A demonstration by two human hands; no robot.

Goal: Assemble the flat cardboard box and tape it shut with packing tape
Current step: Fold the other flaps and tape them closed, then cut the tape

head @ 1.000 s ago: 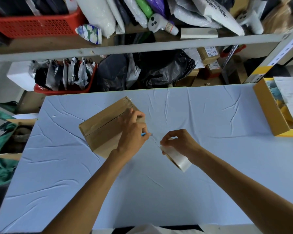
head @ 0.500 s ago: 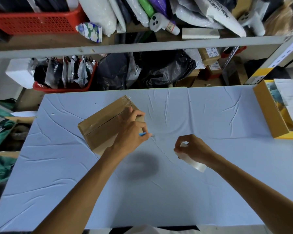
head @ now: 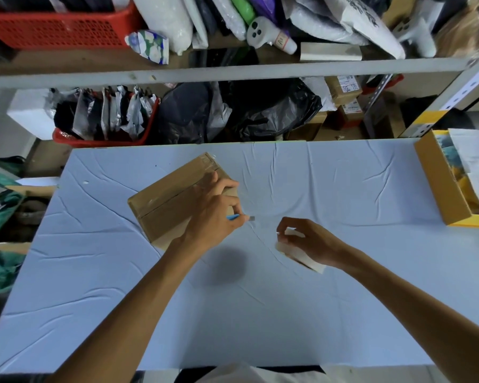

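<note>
Cardboard box (head: pixel 172 200) is steadied on the desk (head: pixel 343 189) by the left hand (head: pixel 216 214), a blue cutter (head: pixel 234 217) pinched in its fingers (head: pixel 237 205), while the tape roll (head: pixel 299 254), gripped by the right hand (head: pixel 307 241), has been drawn slightly away, seemingly cut free.

The brown cardboard box (head: pixel 166 205) lies closed, taped along its top. A pale tape roll (head: pixel 304 259) tilts to its right.

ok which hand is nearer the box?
Left. The left hand lies at the box's right end, pinching a blue cutter; the right hand is off to the box's right, apart from it, gripping the tape.
</note>
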